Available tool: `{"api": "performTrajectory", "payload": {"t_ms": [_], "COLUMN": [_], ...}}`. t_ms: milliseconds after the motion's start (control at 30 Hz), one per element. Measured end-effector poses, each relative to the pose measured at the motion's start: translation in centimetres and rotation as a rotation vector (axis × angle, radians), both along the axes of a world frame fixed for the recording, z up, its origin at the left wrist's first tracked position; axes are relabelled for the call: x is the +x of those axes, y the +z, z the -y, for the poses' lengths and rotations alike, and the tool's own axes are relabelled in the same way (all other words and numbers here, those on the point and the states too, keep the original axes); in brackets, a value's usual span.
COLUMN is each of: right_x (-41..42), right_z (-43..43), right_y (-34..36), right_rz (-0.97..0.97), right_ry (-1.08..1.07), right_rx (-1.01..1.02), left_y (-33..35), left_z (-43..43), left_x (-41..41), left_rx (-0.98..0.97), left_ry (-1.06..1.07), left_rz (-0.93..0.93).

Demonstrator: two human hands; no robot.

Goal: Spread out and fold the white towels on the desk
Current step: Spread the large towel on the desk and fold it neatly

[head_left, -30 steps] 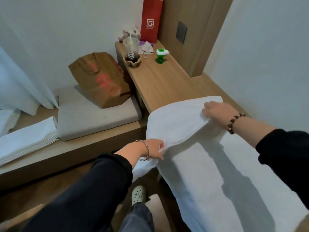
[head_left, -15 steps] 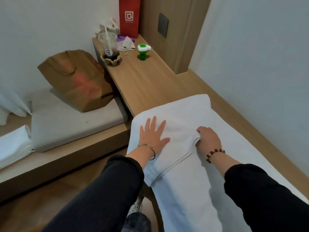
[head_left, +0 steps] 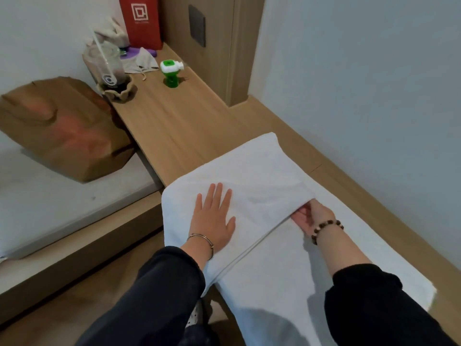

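Head view: the towel (head_left: 252,171) lies along the desk (head_left: 174,121), its far end folded over toward 6 o'clock. The left hand (head_left: 214,221) lies flat on the fold with straight fingers, holding nothing. At 3 o'clock from it, the right hand (head_left: 309,218) reaches under the fold's edge. Its fingers are hidden, so I cannot tell its hold. At 11 o'clock a cup (head_left: 109,68) holds a dark drink and a straw. At 9 o'clock sits a brown bag (head_left: 64,128), contents unseen.

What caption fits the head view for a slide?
Left hand presses flat on the folded white towel on the desk while right hand reaches under the fold.
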State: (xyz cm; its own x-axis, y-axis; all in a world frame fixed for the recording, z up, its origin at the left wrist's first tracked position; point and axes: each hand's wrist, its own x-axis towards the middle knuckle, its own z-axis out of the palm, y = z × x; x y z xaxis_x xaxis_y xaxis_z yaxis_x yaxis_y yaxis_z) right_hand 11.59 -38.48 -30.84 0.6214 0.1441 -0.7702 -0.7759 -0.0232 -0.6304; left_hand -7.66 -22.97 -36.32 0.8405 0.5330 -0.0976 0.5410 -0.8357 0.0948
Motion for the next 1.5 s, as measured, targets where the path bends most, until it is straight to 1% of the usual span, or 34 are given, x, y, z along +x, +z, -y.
{"api": "performTrajectory", "payload": {"t_ms": [33,100,200,233,267,300,333,367,433,500,533,567,633,667,700,733,767,800,833,900,933,967,1000,1033,1067,1100,1133,1200,1233,1300,1367,1400,1433,1500], "right_x": [0.1,0.0,0.2,0.3,0.8,1.4,1.7,2.1,2.2,2.7,3.1,3.1,2.5,1.7,0.6,-0.8,-2.1,-2.9,-3.2,-3.3,-3.4,-3.9,-4.6,-5.3,-5.9,-6.5,-7.0,-7.6,-7.9,-8.3,-8.7,-8.8,-8.9,-8.8], "right_z": [-0.2,-0.3,-0.9,-1.5,-2.1,-2.7,-3.4,-3.7,-3.5,-2.9,-2.9,-3.3,-4.6,-5.3,-5.8,-6.0,-5.8,-5.3,-5.0,-5.6,-6.4,-7.6,-8.8,-10.2,-11.6,-13.2,-14.9,-18.7,-20.4,-23.0,-24.5,-25.0,-25.4,-25.8], "right_y": [0.0,0.5,1.7,2.5,2.8,3.0,3.4,3.0,1.5,-0.5,-1.2,-1.3,-0.5,-0.4,-0.8,-1.6,-3.0,-4.0,-4.5,-4.1,-3.6,-3.0,-2.4,-2.1,-1.9,-1.6,-1.1,-0.5,-0.3,-0.1,0.4,0.6,0.9,1.1], "right_rz": [-0.089,-0.226,-0.273,-0.203,-0.047,0.157,0.343,0.486,0.561,0.485,0.5,0.612,0.964,1.14,1.283,1.36,1.363,1.282,1.173,1.029,1.002,0.999,1.049,1.163,1.287,1.404,1.491,1.596,1.625,1.6,1.402,1.285,1.149,0.996], "right_ry": [-0.063,-0.123,-0.181,-0.161,-0.135,-0.105,-0.094,-0.115,-0.16,-0.18,-0.14,-0.077,0.067,0.187,0.391,0.652,0.915,1.138,1.252,1.273,1.269,1.286,1.309,1.335,1.373,1.414,1.46,1.612,1.717,1.96,2.124,2.158,2.171,2.145], "right_rx": [0.186,0.427,0.598,0.579,0.475,0.35,0.178,0.028,-0.157,-0.347,-0.438,-0.544,-0.777,-0.849,-0.908,-0.951,-0.987,-1.024,-1.063,-1.154,-1.214,-1.272,-1.301,-1.284,-1.223,-1.119,-0.986,-0.777,-0.73,-0.74,-0.8,-0.801,-0.802,-0.839], "left_y": [0.0,0.0,0.0,0.0,0.0,-0.1,-0.1,-0.2,-0.3,-0.3,-0.3,-0.4,-0.4,-0.5,-0.5,-0.6,-0.5,-0.5,-0.4,-0.4,-0.3,-0.1,-0.1,-0.1,-0.2,-0.5,-1.1,-1.8,-1.9,-2.3,-2.6,-2.8,-2.9,-3.2], "left_z": [0.0,-0.1,-0.1,-0.2,-0.2,-0.2,-0.2,-0.2,-0.2,-0.2,-0.3,-0.3,-0.4,-0.3,-0.2,-0.2,-0.3,-0.4,-0.3,-0.3,-0.5,-0.9,-1.7,-2.7,-4.1,-5.7,-7.1,-9.4,-10.4,-12.4,-14.2,-14.8,-15.2,-15.1], "left_x": [0.0,0.1,0.1,0.1,0.1,0.1,0.1,0.1,0.2,0.2,0.2,0.3,0.3,0.2,0.2,0.2,0.3,0.3,0.2,-0.3,-0.7,-1.3,-2.1,-2.9,-3.9,-4.8,-5.7,-6.9,-7.3,-7.9,-8.1,-8.0,-8.0,-8.0], "left_rx": [0.003,0.002,-0.001,-0.004,-0.005,-0.002,0.001,0.001,-0.003,-0.013,-0.011,-0.007,-0.014,-0.015,-0.012,-0.012,-0.018,-0.024,-0.031,-0.084,-0.143,-0.197,-0.239,-0.289,-0.375,-0.499,-0.662,-1.0,-1.122,-1.276,-1.317,-1.317,-1.312,-1.219], "left_ry": [-0.008,-0.01,-0.003,-0.002,-0.001,-0.001,0.0,0.003,0.004,0.0,0.001,0.0,-0.009,-0.009,-0.004,0.003,0.009,0.009,-0.003,-0.031,0.003,0.113,0.304,0.532,0.72,0.809,0.809,0.717,0.688,0.645,0.564,0.508,0.458,0.378], "left_rz": [-0.001,-0.005,-0.009,-0.006,-0.004,-0.001,0.004,0.009,0.017,0.019,0.02,0.022,0.02,0.022,0.026,0.029,0.031,0.032,0.051,0.164,0.268,0.407,0.548,0.663,0.725,0.733,0.714,0.634,0.58,0.447,0.281,0.202,0.133,0.003]}}
